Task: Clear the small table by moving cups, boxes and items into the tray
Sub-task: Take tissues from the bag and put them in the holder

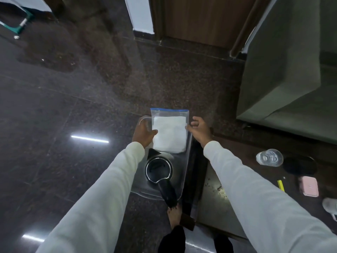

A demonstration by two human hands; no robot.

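Clear zip bag (169, 131) of white sheets, blue-edged; left hand (144, 133) grips it; right hand (199, 127) apart

Both arms reach forward in pale sleeves; the left hand (144, 133) curls closed, thumb forward. The right hand (199, 129) hovers, fingers (194, 120) loosely spread.

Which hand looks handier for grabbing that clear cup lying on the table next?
Probably the right hand: the clear plastic cup lies tipped on its side, while the left hand grips the tray at its far end.
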